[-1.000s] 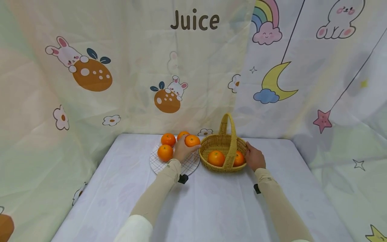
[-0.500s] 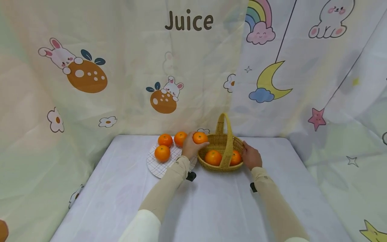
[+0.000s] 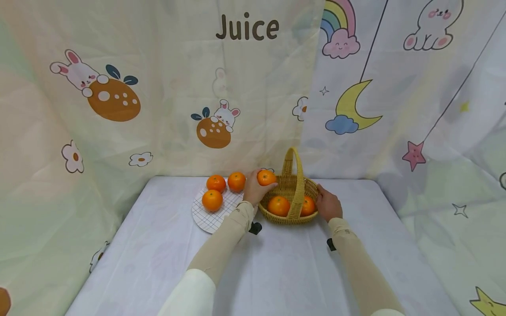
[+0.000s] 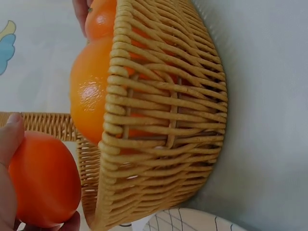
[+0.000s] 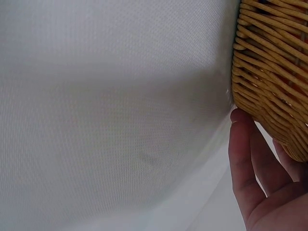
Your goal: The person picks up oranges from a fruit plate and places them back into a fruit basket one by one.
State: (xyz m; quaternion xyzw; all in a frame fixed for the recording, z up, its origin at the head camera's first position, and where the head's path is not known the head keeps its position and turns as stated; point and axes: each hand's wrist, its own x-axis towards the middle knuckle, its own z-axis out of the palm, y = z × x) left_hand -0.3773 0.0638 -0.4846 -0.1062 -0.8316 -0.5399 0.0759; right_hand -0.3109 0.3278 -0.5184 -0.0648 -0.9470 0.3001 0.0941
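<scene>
I see my left hand (image 3: 254, 189), pinching the orange (image 3: 266, 177), has carried it off the plate (image 3: 209, 218) to the basket (image 3: 290, 188) rim, nearly in, while my right hand (image 3: 327, 205) steadies the wall with fingers relaxed.

You see three oranges (image 3: 218, 190) on a checked plate (image 3: 209, 217) on the white-clothed desk (image 3: 158, 245), with a cartoon curtain (image 3: 158, 87) reading "Juice" behind.
</scene>
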